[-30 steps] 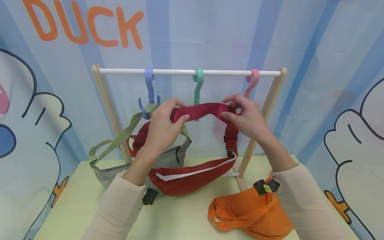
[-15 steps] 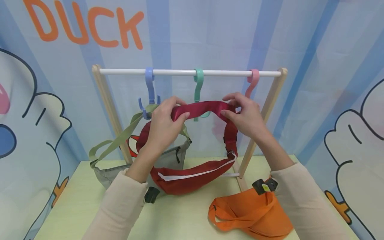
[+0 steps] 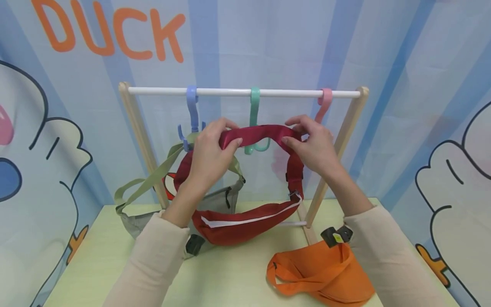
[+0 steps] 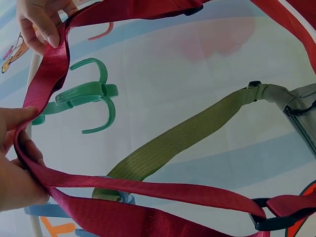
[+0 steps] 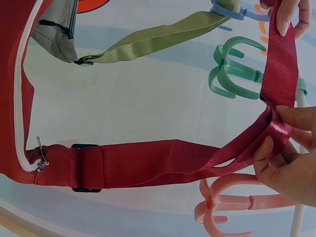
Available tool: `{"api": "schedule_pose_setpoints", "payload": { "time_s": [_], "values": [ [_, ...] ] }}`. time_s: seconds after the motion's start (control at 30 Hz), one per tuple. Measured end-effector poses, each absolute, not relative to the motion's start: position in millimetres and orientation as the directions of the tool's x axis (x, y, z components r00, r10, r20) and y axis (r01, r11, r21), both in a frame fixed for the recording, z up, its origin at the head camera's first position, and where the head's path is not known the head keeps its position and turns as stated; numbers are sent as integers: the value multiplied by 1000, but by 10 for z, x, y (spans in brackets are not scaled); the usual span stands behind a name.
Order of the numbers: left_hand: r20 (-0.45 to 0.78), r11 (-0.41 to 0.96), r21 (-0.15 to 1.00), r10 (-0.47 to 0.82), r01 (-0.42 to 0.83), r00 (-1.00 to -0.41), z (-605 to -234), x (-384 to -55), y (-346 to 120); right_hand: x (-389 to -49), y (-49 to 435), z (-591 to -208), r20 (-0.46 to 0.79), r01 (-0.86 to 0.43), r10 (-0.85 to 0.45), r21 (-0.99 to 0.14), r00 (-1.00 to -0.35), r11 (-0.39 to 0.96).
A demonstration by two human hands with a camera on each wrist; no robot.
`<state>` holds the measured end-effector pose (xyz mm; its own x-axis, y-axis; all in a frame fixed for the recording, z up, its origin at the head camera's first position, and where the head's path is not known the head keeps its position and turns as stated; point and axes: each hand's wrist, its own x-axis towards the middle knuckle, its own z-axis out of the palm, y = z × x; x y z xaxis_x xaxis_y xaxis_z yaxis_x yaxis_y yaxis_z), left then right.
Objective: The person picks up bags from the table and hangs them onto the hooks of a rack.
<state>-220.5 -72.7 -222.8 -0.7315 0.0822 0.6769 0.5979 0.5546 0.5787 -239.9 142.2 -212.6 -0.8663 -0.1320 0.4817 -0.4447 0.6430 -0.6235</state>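
A red waist bag with a white zipper hangs by its dark red strap, stretched between both hands. My left hand pinches the strap's left part between thumb and fingers; my right hand pinches it near the right bend. Just behind the strap is the green hook, its prongs visible in the right wrist view. A grey bag hangs by its olive strap from the blue hook at left. In the right wrist view, the pink hook is beside my right hand.
The hooks hang on a white rod held by a wooden frame. An orange bag lies on the pale yellow table at front right. Behind the rack hangs a striped backdrop with cartoon figures.
Both hands have risen slightly, lifting the red waist bag and its strap. More of the green hook's lower prongs now shows beneath the strap. The grey and orange bags stay put.
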Motion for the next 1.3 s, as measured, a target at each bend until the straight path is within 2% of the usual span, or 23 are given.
{"api": "schedule_pose_setpoints", "payload": {
  "time_s": [1.3],
  "values": [
    [682, 564, 577, 66, 591, -729, -2160, -2326, -697, -2494, 1351, -2105, 535, -434, -48, -625, -844, 649]
  ]
}}
